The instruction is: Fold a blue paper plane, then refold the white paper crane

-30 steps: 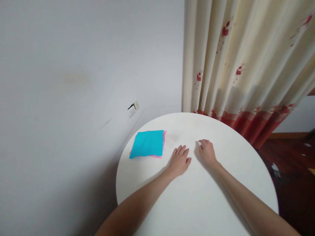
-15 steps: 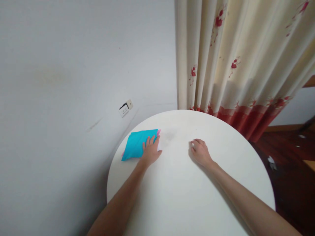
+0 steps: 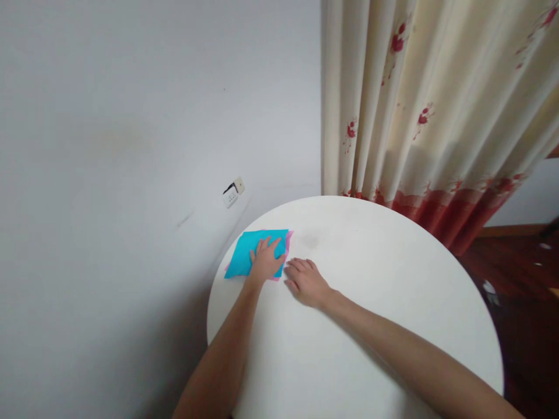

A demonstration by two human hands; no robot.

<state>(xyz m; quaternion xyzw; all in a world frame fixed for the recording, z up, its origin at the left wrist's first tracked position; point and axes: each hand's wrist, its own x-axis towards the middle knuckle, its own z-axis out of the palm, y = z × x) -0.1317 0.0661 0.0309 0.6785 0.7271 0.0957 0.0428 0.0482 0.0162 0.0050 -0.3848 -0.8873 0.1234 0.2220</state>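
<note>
At twelve o'clock from the round white counter [image 3: 371, 326] hangs a cream curtain [image 3: 437, 99] with red flowers, and a grey wall [image 3: 131, 145] with a socket [image 3: 233, 192] fills the nine o'clock side. At the counter's ten o'clock edge lies a blue paper [image 3: 247, 256] on a pink sheet [image 3: 287, 242]. The left hand [image 3: 265, 263] lies flat on the blue paper, fingers spread, gripping nothing. The right hand [image 3: 305, 282] rests loosely open on the counter at the paper's four o'clock corner.
</note>
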